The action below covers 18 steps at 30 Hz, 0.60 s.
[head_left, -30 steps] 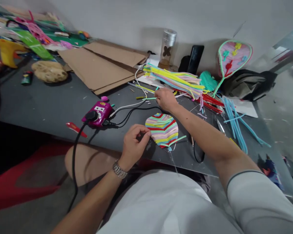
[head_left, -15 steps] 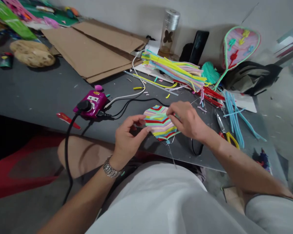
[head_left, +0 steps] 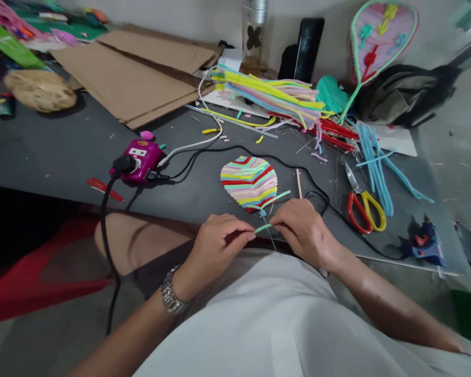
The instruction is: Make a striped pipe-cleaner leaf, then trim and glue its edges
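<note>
A short light-green strip (head_left: 262, 228) is pinched at both ends between my left hand (head_left: 216, 245) and my right hand (head_left: 304, 231), just in front of the table's near edge. Behind them on the grey table (head_left: 63, 152) lies a heart-shaped piece of striped coloured strips (head_left: 249, 182) with a thin wire stem. A metal watch sits on my left wrist.
A bundle of coloured strips (head_left: 267, 95), blue strips (head_left: 374, 162) and red strips lie at the back right. Red-and-yellow scissors (head_left: 363, 207), a blue glue gun (head_left: 424, 246), a purple power strip (head_left: 137, 159) with cables, cardboard sheets (head_left: 141, 78), a bottle, a phone and a decorated paddle (head_left: 379, 36) are also here.
My right hand came back from the strip bundle with a green strip. Both hands moved from the striped heart to the table's near edge and now hold the strip between them.
</note>
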### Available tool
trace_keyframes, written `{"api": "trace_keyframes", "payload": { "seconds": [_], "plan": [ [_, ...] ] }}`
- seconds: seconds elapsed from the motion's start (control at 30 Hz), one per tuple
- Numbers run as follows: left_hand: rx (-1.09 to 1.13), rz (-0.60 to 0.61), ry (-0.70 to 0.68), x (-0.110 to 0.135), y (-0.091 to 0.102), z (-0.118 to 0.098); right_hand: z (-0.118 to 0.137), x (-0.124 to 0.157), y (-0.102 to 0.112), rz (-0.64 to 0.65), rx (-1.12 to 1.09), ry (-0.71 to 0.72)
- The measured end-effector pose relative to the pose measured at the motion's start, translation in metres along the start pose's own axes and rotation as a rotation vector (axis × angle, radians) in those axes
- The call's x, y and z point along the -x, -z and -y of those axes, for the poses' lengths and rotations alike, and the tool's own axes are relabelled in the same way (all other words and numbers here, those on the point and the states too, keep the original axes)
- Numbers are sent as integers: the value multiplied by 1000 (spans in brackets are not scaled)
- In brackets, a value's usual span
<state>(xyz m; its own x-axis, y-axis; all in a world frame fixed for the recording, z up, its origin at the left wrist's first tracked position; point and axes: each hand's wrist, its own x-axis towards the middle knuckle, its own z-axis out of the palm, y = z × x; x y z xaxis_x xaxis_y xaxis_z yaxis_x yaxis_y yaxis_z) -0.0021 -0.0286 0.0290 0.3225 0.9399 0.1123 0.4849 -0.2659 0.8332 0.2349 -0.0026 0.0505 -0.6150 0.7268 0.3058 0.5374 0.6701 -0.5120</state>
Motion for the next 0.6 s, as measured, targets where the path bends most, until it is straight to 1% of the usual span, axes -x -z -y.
{"api": "trace_keyframes", "payload": {
  "seconds": [0.07, 0.13, 0.23, 0.3, 0.37, 0.47, 0.6],
  "plan": [
    [-19, 67, -2, 2, -1, 1, -2, 3, 0, -30, -22, 1],
    [-46, 98, -3, 4, -2, 2, -3, 6, -1, -28, -15, 2],
    [-55, 105, 8, 4, -2, 2, -2, 8, -1, 47, 34, -11],
    [-22, 111, 25, 3, -3, 1, 0, 8, -1, 108, 62, -19],
    [31, 122, 51, 2, -3, -2, 1, 6, -1, 141, 67, -13],
    [102, 124, 86, 0, -2, -4, 1, 3, -3, 132, 43, 12],
    [102, 117, 63, -3, -1, -2, -3, 1, -7, 129, 5, 63]
  ]
}}
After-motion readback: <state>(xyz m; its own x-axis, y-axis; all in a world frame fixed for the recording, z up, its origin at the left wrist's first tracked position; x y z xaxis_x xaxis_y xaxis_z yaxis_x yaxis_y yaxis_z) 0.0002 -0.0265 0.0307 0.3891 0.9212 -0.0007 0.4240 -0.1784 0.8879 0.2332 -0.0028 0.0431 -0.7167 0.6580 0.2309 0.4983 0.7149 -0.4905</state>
